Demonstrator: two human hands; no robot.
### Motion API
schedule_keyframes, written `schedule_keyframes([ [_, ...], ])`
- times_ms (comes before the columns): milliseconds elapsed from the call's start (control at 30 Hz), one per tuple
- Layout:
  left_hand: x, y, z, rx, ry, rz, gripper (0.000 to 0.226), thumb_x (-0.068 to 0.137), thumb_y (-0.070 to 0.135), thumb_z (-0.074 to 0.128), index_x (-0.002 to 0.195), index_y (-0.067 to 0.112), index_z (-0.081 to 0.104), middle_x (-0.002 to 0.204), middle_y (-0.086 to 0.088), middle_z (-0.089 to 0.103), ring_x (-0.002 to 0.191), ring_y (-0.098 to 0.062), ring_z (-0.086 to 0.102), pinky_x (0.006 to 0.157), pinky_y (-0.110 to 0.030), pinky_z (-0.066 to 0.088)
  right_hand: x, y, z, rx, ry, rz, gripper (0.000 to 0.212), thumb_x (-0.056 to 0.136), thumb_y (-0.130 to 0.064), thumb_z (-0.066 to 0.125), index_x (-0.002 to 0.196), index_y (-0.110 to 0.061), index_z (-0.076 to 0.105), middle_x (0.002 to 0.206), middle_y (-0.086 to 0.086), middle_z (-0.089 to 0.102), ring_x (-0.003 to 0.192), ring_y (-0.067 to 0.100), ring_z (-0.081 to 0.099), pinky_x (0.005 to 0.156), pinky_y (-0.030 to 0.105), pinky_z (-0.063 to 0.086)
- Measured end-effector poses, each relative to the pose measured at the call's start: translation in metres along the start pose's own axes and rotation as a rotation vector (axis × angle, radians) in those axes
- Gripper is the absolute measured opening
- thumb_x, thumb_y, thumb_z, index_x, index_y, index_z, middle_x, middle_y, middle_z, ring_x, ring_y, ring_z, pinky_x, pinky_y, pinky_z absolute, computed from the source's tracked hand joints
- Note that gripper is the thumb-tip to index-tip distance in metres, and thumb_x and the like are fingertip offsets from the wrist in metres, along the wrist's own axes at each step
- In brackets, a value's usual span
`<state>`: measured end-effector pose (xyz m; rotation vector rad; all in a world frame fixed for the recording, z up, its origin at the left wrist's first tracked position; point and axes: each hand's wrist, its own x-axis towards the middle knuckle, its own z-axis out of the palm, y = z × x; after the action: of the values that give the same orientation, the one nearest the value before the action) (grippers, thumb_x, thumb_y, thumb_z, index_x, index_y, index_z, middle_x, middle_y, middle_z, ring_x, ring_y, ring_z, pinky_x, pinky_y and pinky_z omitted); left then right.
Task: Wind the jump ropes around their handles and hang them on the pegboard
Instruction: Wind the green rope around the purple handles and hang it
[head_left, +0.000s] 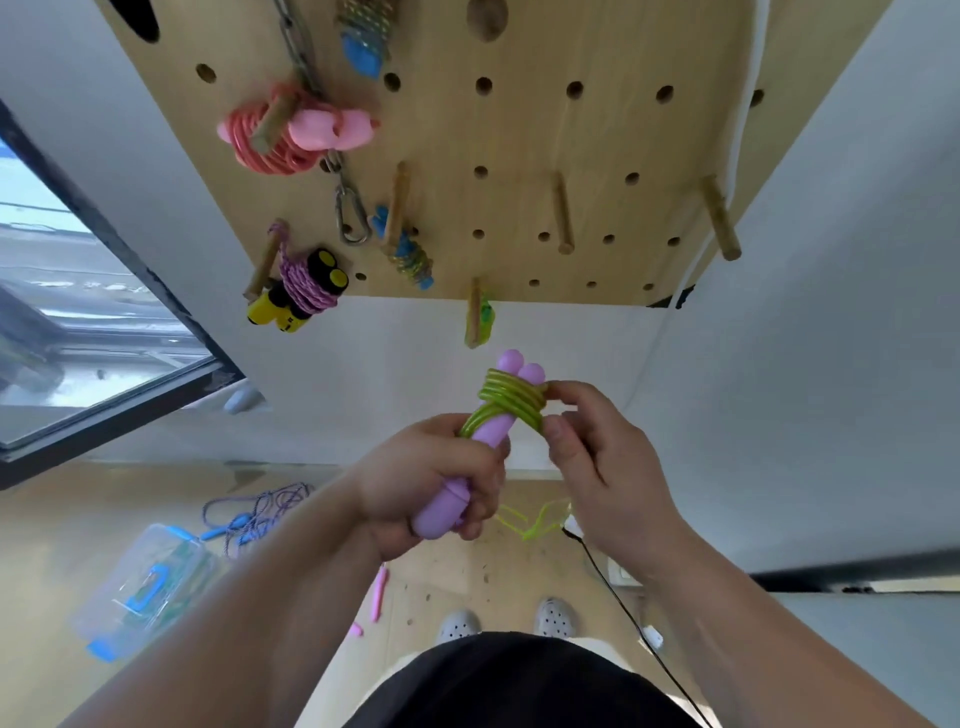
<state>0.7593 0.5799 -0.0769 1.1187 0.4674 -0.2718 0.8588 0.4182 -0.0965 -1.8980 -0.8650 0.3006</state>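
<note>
Left hand (431, 483) clamped round purple handles (441, 512). Right hand (597, 457) pinching green rope (514, 402) - coils wound near handle tops, held just under board. Down on floor: clear box (140, 582), loose purple rope (260, 506), pink handle (379, 592). Further off, pegboard (519, 156) - pink rope (249, 140) and yellow-handled rope (306, 291) hanging on pegs.

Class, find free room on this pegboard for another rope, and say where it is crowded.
Free: the pegboard's right half, around the bare middle peg and the bare right peg, past the blue-handled rope. Crowded: the left, with pink rope, chain, yellow-handled rope.
</note>
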Motion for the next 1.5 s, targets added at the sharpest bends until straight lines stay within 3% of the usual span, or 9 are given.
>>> schedule_keyframes([
  [233, -0.011, -0.015, -0.006, -0.363, -0.534, -0.160, 0.021, 0.065, 0.006, 0.061, 0.078, 0.019, 0.050, 0.059, 0.003, 0.045, 0.053, -0.014, 0.044, 0.054, -0.024, 0.039, 0.003, -0.021, 0.002, 0.484, -0.220, 0.084, 0.059, 0.089, -0.037, 0.068, 0.141, -0.028, 0.043, 0.058, -0.011, 0.055, 0.059, 0.001, 0.052, 0.063, 0.014, 0.043],
  [367, -0.009, -0.024, -0.011, -0.467, -0.636, -0.155, 0.021, 0.069, 0.013, 0.065, 0.083, 0.016, 0.050, 0.062, 0.001, 0.053, 0.057, -0.016, 0.054, 0.058, -0.025, 0.046, 0.018, -0.034, 0.000, 0.384, -0.299, 0.083, 0.028, 0.088, -0.028, 0.065, 0.114, -0.016, 0.063, 0.089, -0.004, 0.063, 0.076, 0.003, 0.057, 0.069, 0.015, 0.045],
  [500, -0.007, -0.021, -0.024, -0.307, -0.590, -0.090, 0.038, 0.076, 0.021, 0.062, 0.107, -0.001, 0.063, 0.088, -0.024, 0.069, 0.083, -0.039, 0.069, 0.076, -0.043, 0.057, 0.023, -0.039, 0.005, 0.287, -0.271, 0.083, 0.021, 0.092, -0.033, 0.063, 0.099, -0.013, 0.061, 0.076, -0.016, 0.057, 0.062, 0.000, 0.050, 0.062, 0.013, 0.039],
  [633, -0.005, -0.011, -0.029, -0.032, -0.114, 0.015, 0.047, 0.068, 0.030, 0.071, 0.106, 0.002, 0.071, 0.105, -0.028, 0.071, 0.095, -0.041, 0.068, 0.082, -0.049, 0.056, 0.022, -0.035, 0.011, 0.263, -0.134, 0.197, 0.030, 0.092, -0.041, 0.063, 0.098, -0.012, 0.062, 0.068, -0.014, 0.059, 0.059, 0.001, 0.051, 0.059, 0.020, 0.042],
  [767, -0.012, -0.012, -0.022, 0.541, 0.451, 0.318, 0.061, 0.054, 0.054, 0.084, 0.108, 0.035, 0.065, 0.103, 0.012, 0.071, 0.094, -0.013, 0.066, 0.078, -0.030, 0.053, 0.026, -0.030, 0.012, 0.083, 0.000, 0.257, 0.028, 0.092, -0.047, 0.063, 0.093, -0.019, 0.063, 0.081, -0.002, 0.065, 0.069, 0.002, 0.054, 0.064, 0.020, 0.042],
  [867, -0.011, -0.027, -0.006, 1.063, 0.640, 0.557, 0.080, 0.062, 0.055, 0.085, 0.129, 0.034, 0.047, 0.116, 0.021, 0.052, 0.103, -0.003, 0.051, 0.085, -0.020, 0.040, 0.030, -0.031, 0.020, 0.047, 0.051, 0.307, 0.028, 0.093, -0.048, 0.063, 0.094, -0.019, 0.063, 0.079, -0.008, 0.063, 0.068, -0.002, 0.054, 0.060, 0.013, 0.040],
  [1033, 0.002, -0.031, -0.014, 1.153, 0.802, 0.810, 0.049, 0.070, 0.015, 0.084, 0.111, 0.011, 0.059, 0.093, 0.001, 0.065, 0.079, -0.022, 0.061, 0.072, -0.019, 0.037, 0.036, -0.034, 0.028, 0.137, 0.066, 0.319, 0.025, 0.094, -0.047, 0.063, 0.099, -0.023, 0.064, 0.066, -0.020, 0.059, 0.061, 0.000, 0.053, 0.061, 0.021, 0.039],
  [1233, -0.008, -0.010, -0.018, 0.576, 0.698, 0.471, 0.034, 0.073, 0.012, 0.084, 0.100, 0.023, 0.068, 0.086, 0.015, 0.070, 0.074, 0.002, 0.062, 0.060, -0.010, 0.045, 0.040, -0.033, 0.013, 0.332, -0.134, 0.244, 0.023, 0.097, -0.034, 0.061, 0.119, -0.042, 0.065, 0.070, -0.001, 0.054, 0.059, 0.016, 0.040, 0.061, 0.034, 0.036],
  [1500, -0.012, -0.001, -0.020, -0.162, 0.285, 0.239, 0.037, 0.056, 0.012, 0.079, 0.091, 0.004, 0.072, 0.081, -0.020, 0.068, 0.064, -0.027, 0.057, 0.053, -0.030, 0.042, 0.045, -0.034, 0.003, 0.326, -0.207, 0.184, 0.032, 0.093, -0.034, 0.061, 0.125, -0.031, 0.064, 0.065, -0.001, 0.048, 0.061, 0.013, 0.041, 0.058, 0.017, 0.036],
])
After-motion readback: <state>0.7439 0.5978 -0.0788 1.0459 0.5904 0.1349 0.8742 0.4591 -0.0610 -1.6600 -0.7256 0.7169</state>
